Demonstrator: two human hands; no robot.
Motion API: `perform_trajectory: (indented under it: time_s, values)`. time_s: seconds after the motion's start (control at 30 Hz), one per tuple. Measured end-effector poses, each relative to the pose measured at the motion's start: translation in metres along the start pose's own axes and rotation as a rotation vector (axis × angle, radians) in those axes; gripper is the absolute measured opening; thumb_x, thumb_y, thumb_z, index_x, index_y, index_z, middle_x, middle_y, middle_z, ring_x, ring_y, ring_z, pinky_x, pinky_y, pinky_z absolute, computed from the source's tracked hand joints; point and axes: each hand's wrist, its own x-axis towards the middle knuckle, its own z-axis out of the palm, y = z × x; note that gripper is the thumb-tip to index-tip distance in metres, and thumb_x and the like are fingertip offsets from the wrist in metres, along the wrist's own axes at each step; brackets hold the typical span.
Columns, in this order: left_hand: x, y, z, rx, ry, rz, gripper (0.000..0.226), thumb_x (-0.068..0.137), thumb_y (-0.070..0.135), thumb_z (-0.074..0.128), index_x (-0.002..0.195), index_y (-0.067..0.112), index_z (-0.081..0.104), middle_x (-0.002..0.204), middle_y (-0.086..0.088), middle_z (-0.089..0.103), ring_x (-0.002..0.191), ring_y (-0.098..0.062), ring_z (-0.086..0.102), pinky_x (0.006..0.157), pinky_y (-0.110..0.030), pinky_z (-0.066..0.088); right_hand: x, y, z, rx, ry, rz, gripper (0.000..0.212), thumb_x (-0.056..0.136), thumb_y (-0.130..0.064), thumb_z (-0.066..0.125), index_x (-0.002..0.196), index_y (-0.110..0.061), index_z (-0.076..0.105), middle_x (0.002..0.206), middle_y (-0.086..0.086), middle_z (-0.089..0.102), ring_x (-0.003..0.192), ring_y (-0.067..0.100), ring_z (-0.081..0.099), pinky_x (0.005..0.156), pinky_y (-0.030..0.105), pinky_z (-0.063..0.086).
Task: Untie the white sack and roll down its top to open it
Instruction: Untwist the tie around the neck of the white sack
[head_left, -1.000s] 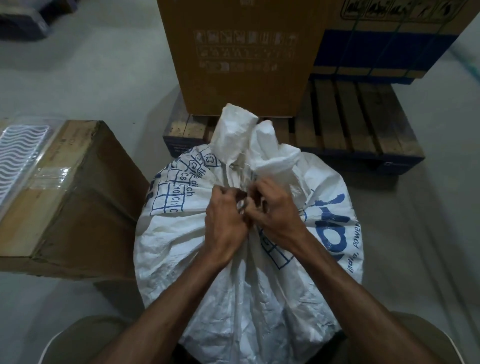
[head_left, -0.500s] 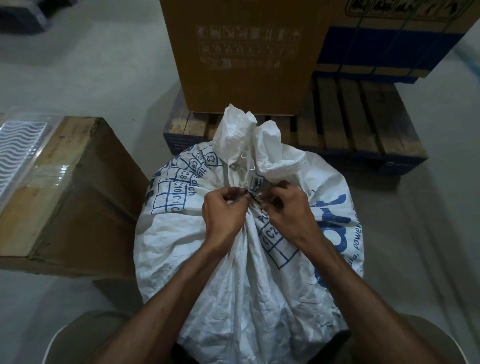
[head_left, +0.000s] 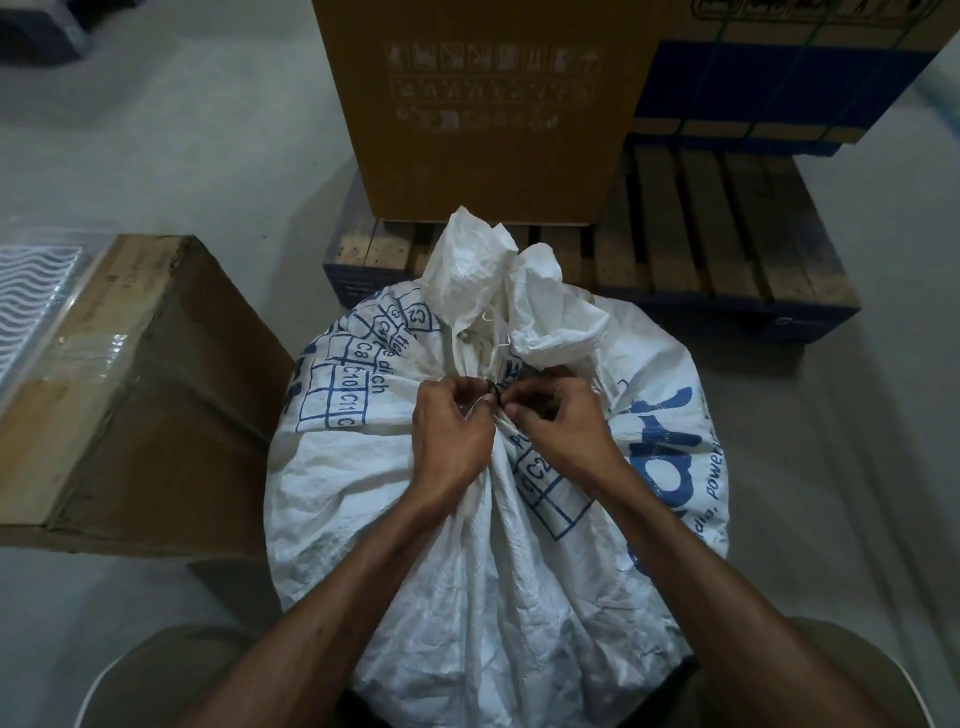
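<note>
Sack (head_left: 415, 499) sits on the floor between the knees. Left hand (head_left: 451, 434) and right hand (head_left: 558, 423) have closed back in, both pinching the tie (head_left: 492, 391); neck's still cinched, knot not loose yet.

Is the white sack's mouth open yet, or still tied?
Still tied. The white sack is gathered into a bunched neck, its top standing above; left hand and right hand pinch the tie.
</note>
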Motion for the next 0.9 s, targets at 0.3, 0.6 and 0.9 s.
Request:
perform_trajectory:
  time_s: [0.3, 0.6, 0.9]
  values:
    - [0.010, 0.009, -0.008, 0.740, -0.132, 0.273, 0.044, 0.104, 0.042, 0.037, 0.119, 0.003, 0.049, 0.114, -0.018, 0.052, 0.095, -0.039, 0.060, 0.076, -0.044, 0.046, 0.005, -0.003, 0.004, -0.184, -0.068, -0.183, 0.015, 0.079, -0.008, 0.068, 0.087, -0.020, 0.074, 0.080, -0.009, 0.072, 0.074, 0.006, 0.068, 0.069, 0.030, 0.057]
    - [0.019, 0.020, -0.026, 0.997, 0.024, 0.360, 0.038, 0.086, 0.042, 0.034, 0.064, 0.018, 0.054, 0.064, -0.005, 0.061, 0.054, -0.024, 0.048, 0.056, -0.030, 0.031, 0.002, -0.008, 0.014, -0.659, 0.065, -0.430, 0.027, 0.084, -0.021, 0.067, 0.109, -0.014, 0.064, 0.118, 0.007, 0.062, 0.094, 0.030, 0.061, 0.070, 0.042, 0.056]
    - [0.045, 0.036, -0.069, -0.416, -0.462, -0.397, 0.030, 0.087, 0.022, 0.040, 0.059, 0.027, 0.033, 0.055, 0.007, 0.031, 0.049, -0.012, 0.024, 0.051, -0.028, 0.016, 0.013, -0.005, 0.001, -0.505, -0.003, -0.350, 0.011, 0.093, -0.018, 0.063, 0.103, -0.020, 0.063, 0.118, -0.007, 0.058, 0.092, 0.015, 0.057, 0.071, 0.035, 0.053]
